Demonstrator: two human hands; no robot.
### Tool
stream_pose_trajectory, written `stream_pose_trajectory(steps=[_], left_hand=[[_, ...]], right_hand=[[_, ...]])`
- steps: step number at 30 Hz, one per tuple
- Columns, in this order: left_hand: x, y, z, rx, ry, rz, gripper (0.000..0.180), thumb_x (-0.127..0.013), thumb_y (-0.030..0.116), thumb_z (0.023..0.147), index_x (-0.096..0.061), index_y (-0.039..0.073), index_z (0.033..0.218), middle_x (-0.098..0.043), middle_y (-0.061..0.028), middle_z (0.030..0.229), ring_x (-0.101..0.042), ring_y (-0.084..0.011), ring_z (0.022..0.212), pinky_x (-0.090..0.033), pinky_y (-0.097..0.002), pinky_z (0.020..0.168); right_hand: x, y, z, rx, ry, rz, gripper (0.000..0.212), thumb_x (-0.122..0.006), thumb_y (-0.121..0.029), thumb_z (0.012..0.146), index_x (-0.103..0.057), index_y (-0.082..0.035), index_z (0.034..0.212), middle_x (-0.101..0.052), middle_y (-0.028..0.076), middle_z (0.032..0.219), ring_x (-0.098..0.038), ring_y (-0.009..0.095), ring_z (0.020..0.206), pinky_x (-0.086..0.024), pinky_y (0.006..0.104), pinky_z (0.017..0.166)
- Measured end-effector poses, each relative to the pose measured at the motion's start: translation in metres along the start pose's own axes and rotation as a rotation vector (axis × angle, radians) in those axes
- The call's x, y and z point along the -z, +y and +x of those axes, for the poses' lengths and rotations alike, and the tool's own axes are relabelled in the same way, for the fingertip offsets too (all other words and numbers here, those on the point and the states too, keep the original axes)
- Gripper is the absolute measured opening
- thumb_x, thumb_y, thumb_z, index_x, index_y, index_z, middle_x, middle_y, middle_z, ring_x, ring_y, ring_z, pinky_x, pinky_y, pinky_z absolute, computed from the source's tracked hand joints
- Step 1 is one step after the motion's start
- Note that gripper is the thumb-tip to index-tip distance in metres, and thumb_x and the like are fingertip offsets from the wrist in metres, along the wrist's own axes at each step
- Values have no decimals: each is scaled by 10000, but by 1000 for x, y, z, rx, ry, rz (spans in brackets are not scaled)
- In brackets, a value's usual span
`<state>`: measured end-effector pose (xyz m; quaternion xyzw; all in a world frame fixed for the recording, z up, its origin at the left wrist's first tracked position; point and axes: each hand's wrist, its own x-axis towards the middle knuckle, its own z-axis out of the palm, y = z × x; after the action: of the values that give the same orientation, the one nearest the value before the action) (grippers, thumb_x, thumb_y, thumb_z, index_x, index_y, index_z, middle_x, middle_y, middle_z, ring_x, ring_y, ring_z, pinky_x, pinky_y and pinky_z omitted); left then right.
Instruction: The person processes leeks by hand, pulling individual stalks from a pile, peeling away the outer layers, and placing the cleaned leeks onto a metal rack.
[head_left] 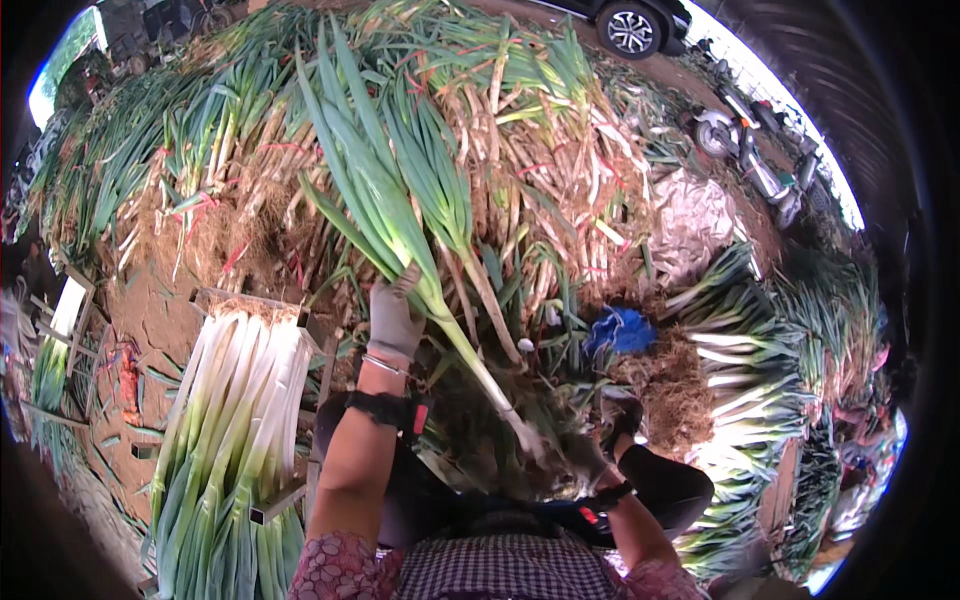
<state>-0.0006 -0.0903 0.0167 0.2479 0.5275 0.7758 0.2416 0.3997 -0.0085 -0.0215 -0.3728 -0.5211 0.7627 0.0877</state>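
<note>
My left hand (396, 318), in a pale glove, is closed around a long leek (465, 350) where its green leaves fan out. The leaves point up and away; the white stalk slants down to the right. Close to its root end is my right hand (588, 462), low between my knees. That hand is dark and blurred, so its fingers and whether it touches the roots cannot be made out. Another green-leaved leek (440, 190) lies just beyond the held one, its stalk running toward the ground.
Left of me, a metal frame (278, 503) holds a stack of trimmed leeks (235, 400). A large pile of untrimmed leeks (560, 170) spreads ahead. On the right lie a row of cleaned leeks (745, 370), brown root trimmings (675, 400) and a blue crumpled bag (622, 330).
</note>
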Motion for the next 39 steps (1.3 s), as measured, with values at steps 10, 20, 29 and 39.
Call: stream_pose_trajectory(steps=[10,20,29,39], left_hand=[[-54,46,-13,185,-130,-635,485,-582,169,941,-400,-35,1343,-548,-165,1273,-544,-280,1193,-435,-421,1034],[-63,30,-14,271,-202,-646,374,-553,0,926,-475,-50,1289,-601,-129,1178,-609,-228,1045,-500,-369,927],[-82,36,-24,196,-155,-480,360,-638,-4,872,-532,-47,1214,-656,-90,1061,-641,-182,909,-528,-317,835],[-55,46,-10,241,61,-533,230,-573,16,913,-555,-78,1122,-641,-145,964,-662,-267,833,-580,-417,767]], right_hand=[[-154,-140,74,885,379,-920,452,-754,-131,763,-587,-35,1173,-633,189,1030,-628,337,956,-505,392,838],[-162,-146,105,701,165,-192,257,-686,-28,815,-596,37,1046,-633,32,895,-583,107,810,-482,243,721],[-152,-135,116,619,198,-372,349,-742,-95,750,-591,8,1048,-651,52,848,-603,104,761,-501,274,686],[-129,-84,34,327,228,-311,159,-738,-101,781,-640,-5,862,-619,39,728,-571,118,657,-449,294,561]])
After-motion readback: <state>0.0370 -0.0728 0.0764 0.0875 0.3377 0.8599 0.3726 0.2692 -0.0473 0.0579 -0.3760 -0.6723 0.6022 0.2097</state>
